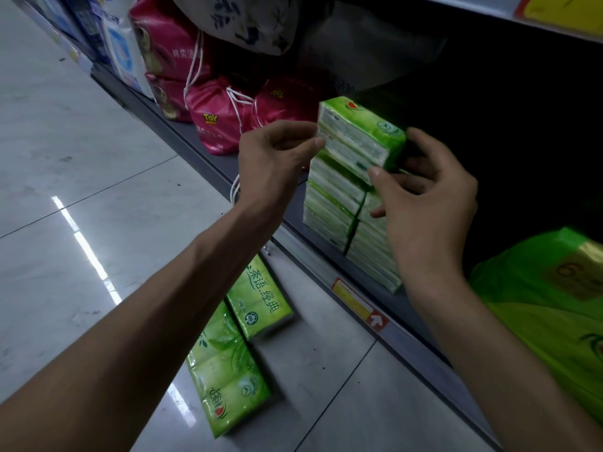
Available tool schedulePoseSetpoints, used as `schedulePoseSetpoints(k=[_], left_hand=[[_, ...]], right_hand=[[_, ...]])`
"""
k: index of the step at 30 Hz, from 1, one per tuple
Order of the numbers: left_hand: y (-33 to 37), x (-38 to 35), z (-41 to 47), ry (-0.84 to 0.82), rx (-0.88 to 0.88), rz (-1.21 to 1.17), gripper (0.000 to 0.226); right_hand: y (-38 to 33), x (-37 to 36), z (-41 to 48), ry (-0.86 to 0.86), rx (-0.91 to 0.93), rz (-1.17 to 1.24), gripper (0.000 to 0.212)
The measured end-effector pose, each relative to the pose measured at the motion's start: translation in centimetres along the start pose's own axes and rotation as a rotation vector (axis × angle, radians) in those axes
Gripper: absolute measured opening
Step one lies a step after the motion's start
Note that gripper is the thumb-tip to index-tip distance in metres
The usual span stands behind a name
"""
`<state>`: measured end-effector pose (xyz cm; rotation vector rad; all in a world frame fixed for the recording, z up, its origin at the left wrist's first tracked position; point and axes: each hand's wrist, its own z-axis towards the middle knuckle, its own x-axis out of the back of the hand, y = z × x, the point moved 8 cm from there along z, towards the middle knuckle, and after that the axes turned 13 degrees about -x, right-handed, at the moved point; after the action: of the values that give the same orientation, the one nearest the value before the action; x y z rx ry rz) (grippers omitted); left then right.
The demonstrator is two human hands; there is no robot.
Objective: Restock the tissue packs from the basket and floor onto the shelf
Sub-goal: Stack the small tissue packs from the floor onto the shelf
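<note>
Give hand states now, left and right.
Left hand: pinching the top green tissue pack at its left end.
Right hand: gripping the same pack's right end.

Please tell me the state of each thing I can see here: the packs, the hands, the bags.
Stack: piled on shelf.
Top pack: tilted, held over the stack.
Left hand: pinches top pack.
Right hand: grips top pack.
Floor packs: lying flat, untouched.
Pink bags: on shelf.
</note>
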<state>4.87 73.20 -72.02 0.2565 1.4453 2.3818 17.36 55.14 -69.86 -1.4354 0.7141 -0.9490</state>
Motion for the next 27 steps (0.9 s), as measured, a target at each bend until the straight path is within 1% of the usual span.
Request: schedulePoseSetpoints(k=[10,16,22,27], left_hand=[[-1.4,0.0,0.4,0.034,0.01,0.049,0.019],[-2.3,-0.1,0.1,0.007,0.042,0.07,0.019],[-2.6,-0.1,-0.1,-0.03,0.04,0.082,0.03],[-2.3,-0.1,-0.1,-0.03,0.019,0.104,0.021]], right_hand=[[0.1,-0.5,-0.4,-0.044,-0.035,0.025,0.052],[1.1,-0.7,-0.5,-0.052,-0.051,0.004,0.058],[0.0,-0.5,-0.4,0.007,0.048,-0.12,0.061],[-0.3,-0.5,0.1,0.046,0.083,-0.156,0.056]])
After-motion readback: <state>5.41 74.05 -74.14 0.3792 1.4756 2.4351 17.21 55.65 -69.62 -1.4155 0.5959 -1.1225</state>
